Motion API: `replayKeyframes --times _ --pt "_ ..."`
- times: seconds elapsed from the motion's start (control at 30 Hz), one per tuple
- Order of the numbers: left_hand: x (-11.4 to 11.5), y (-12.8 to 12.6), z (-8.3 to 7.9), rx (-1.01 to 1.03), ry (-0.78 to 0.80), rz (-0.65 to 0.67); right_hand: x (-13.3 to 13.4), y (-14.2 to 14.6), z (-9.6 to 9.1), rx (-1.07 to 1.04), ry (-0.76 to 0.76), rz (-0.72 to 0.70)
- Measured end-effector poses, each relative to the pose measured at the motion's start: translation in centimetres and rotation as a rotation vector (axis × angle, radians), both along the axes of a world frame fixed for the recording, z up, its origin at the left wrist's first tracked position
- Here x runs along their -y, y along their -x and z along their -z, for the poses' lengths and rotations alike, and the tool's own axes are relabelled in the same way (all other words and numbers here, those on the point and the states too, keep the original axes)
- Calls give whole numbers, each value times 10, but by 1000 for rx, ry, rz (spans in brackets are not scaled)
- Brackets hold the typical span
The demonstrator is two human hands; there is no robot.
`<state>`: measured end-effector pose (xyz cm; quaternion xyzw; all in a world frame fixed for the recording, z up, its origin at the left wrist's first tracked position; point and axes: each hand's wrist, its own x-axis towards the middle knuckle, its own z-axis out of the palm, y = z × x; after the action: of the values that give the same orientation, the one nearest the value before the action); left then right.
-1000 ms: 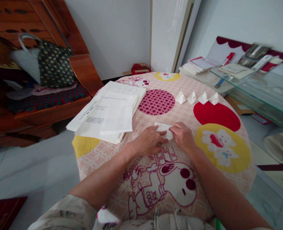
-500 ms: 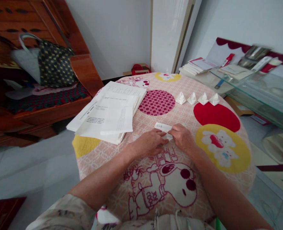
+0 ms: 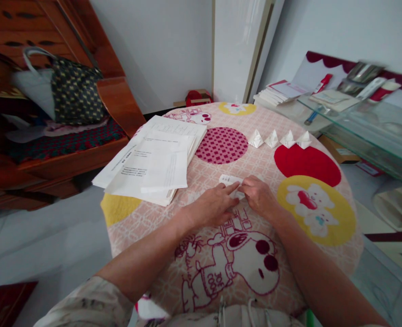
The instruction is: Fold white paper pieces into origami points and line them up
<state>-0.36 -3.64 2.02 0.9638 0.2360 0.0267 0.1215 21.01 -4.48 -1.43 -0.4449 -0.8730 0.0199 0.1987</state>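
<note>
A small folded piece of white paper (image 3: pixel 227 178) with some print on it lies on the tablecloth, partly hidden under my hands. My left hand (image 3: pixel 217 202) rests over its near side, fingers stretched out and apart, the index finger reaching to the paper's right part. At the right end, my right hand (image 3: pixel 257 193) has its fingers bent and pinched on the paper, close to the left index fingertip. Beyond the hands, several folded white paper boats (image 3: pixel 255 139) stand in a row. Left of the hands lies a stack of printed sheets (image 3: pixel 163 156).
The round table has a pink patterned cloth (image 3: pixel 146 259). To the right is a glass shelf (image 3: pixel 367 136) with papers and metal containers near it. A wooden bench (image 3: pixel 119 97) with a dark patterned bag (image 3: pixel 76 93) stands at the left.
My left index finger has stretched out across the paper toward the right hand's fingertips. The right hand stays almost where it was, and the view has shifted slightly.
</note>
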Motion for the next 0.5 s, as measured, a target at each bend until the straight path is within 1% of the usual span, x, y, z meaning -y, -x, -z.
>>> replayKeyframes --times 0.2,0.27,0.33,0.4,0.5 --pt "-11 1 -3 17 6 48 0 0 0 -14 59 23" --pt "-13 1 -2 15 6 46 2 -1 -1 -92 108 15" --pt "-13 1 -2 3 -4 40 3 -4 -4 -241 178 28" --pt "-11 0 -4 -10 -16 34 3 -9 -6 -428 246 129" --pt "-5 -3 -10 -41 -40 11 2 -16 -9 -687 335 391"
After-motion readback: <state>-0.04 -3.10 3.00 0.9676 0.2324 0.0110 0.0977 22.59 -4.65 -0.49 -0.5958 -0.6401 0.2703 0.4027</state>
